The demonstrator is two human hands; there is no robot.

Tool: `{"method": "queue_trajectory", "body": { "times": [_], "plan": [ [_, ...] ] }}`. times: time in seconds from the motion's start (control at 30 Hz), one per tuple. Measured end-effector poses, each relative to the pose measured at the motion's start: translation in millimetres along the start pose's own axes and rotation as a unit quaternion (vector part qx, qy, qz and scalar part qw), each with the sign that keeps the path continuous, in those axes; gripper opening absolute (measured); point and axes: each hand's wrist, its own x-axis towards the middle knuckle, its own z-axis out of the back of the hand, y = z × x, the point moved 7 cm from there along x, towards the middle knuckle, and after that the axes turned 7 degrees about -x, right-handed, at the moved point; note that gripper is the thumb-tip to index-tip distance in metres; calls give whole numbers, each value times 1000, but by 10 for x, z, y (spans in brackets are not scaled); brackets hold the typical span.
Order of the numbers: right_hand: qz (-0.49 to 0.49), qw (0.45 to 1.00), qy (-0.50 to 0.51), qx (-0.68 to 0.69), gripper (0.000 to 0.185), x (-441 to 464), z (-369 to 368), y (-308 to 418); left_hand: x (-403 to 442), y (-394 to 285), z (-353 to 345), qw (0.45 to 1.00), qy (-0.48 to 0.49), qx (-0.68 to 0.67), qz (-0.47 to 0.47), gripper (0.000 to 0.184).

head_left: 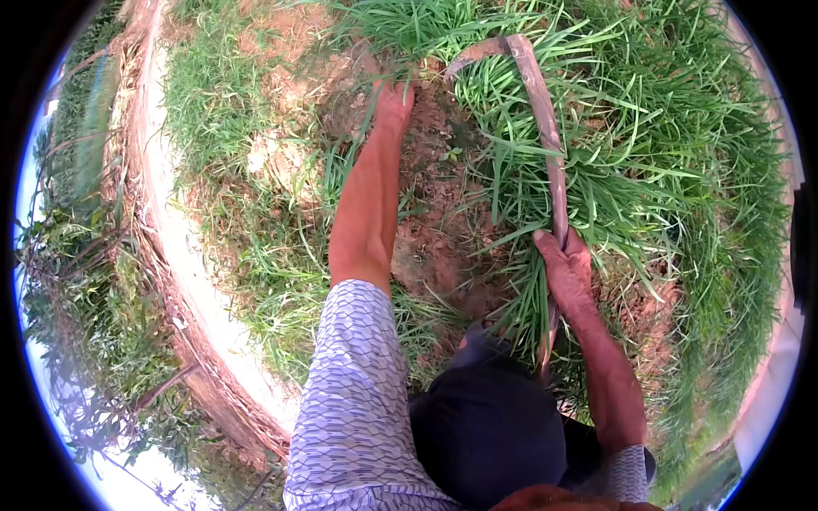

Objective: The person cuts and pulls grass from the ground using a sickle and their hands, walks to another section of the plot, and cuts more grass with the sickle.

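Note:
My left hand [394,104] reaches forward to the soil at the top centre, its fingers closed at the base of some grass; what they hold is hard to make out. In my right hand [567,266] is the wooden handle of a hoe [545,119], gripped at about its middle. The handle runs up through long green grass [613,162], and its curved metal head points left near the top, to the right of my left hand. Long green blades also lie beside the handle below my right hand.
Bare brown soil [434,247] with small weeds lies between my arms. A pale strip [192,281] edged with dry stalks curves along the left, with leafy plants [77,341] beyond it. My knees, in dark cloth [486,434], are at the bottom centre.

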Motion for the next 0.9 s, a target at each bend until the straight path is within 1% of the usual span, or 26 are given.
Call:
{"method": "queue_trajectory", "body": {
  "times": [0.03,0.07,0.1,0.13,0.2,0.23,0.27,0.3,0.33,0.4,0.47,0.53,0.57,0.6,0.63,0.7,0.73,0.77,0.8,0.83,0.87,0.9],
  "plan": [
    [38,999,-20,-15,33,1,-28,-26,48,62,-1,999,-2,-38,-14,35],
    [77,996,-40,-30,34,-1,-36,-19,264,311,-69,996,40,-73,-37,37],
    [45,995,-36,-77,37,43,-65,-56,271,304,-94,993,61,-90,-49,38],
    [44,996,-36,-75,37,79,-97,-16,274,289,-117,989,82,-108,-61,39],
    [43,992,-34,-110,39,160,-185,88,-13,-92,-51,991,63,-106,-51,35],
    [63,990,-48,-121,40,236,-250,68,19,-41,-82,991,64,-105,-51,35],
    [61,990,-47,-120,40,282,-296,104,72,88,-103,989,52,-137,-21,31],
    [72,990,-53,-108,35,316,-347,170,112,227,-118,985,39,-169,10,28],
    [82,990,-61,-95,30,342,-387,217,80,201,-122,985,39,-168,12,28],
    [74,992,-55,-85,31,395,-479,179,-4,97,-73,970,13,-241,7,37],
    [126,981,-89,-119,36,402,-471,232,13,121,-65,967,14,-254,-1,38],
    [126,982,-83,-113,35,400,-490,171,57,198,-91,963,20,-268,-11,38],
    [94,986,-65,-120,35,359,-485,170,71,319,-99,956,15,-293,23,36],
    [68,988,-49,-126,35,359,-472,178,132,379,-115,951,11,-308,36,36],
    [95,983,-78,-137,34,351,-474,83,168,378,-123,945,7,-323,49,35],
    [104,984,-71,-127,33,277,-452,-44,95,185,-107,954,30,-299,-4,33],
    [110,985,-63,-116,31,227,-441,-54,52,210,-118,954,33,-298,0,33],
    [72,987,-15,-140,33,246,-496,-104,53,202,-141,946,47,-321,0,32],
    [75,988,-16,-136,33,265,-496,-63,101,178,-131,937,56,-345,-5,31],
    [80,988,-19,-128,32,222,-495,6,93,163,-95,953,32,-301,-24,30],
    [83,989,-19,-120,32,164,-511,34,54,187,-43,955,22,-296,-22,30],
    [116,975,-66,-177,30,224,-563,-146,81,142,-38,955,13,-293,-44,29]
  ]
}}
